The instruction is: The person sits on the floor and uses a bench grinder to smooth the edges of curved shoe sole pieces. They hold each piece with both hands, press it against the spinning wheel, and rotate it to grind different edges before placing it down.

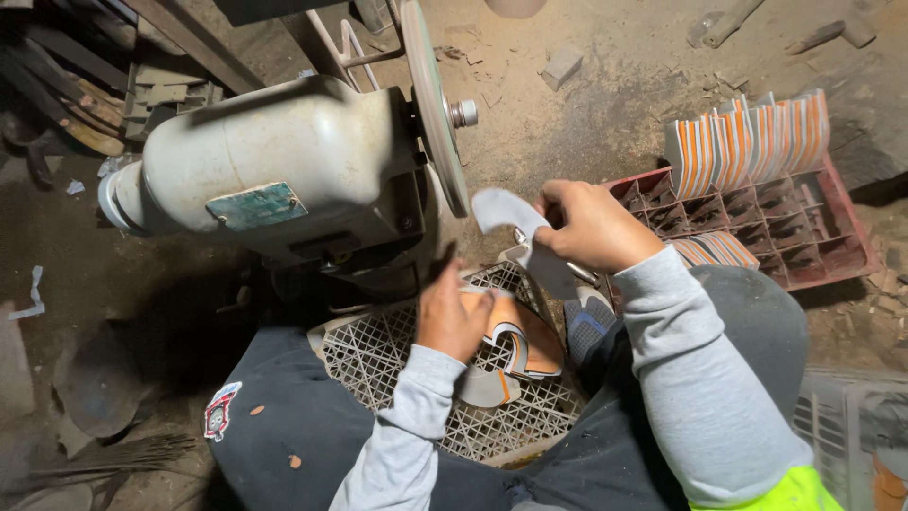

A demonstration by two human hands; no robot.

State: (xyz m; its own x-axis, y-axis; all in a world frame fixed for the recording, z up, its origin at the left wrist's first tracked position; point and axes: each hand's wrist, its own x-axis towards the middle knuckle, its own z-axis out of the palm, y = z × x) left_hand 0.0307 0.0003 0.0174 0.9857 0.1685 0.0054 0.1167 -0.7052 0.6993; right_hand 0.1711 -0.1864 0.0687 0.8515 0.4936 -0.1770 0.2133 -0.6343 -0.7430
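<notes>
Dirt floor, grinder (284,170) w/ disc (433,104). Right hand (591,225) pinched grey sole (515,232); left hand (452,317) gripped orange sole (520,341) over crate (378,355). Advised firm grip, fingers off disc.

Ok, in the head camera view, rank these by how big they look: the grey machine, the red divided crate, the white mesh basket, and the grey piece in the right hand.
1. Grey machine
2. and 3. Red divided crate and white mesh basket: too partly hidden to rank
4. Grey piece, held by the right hand
</notes>
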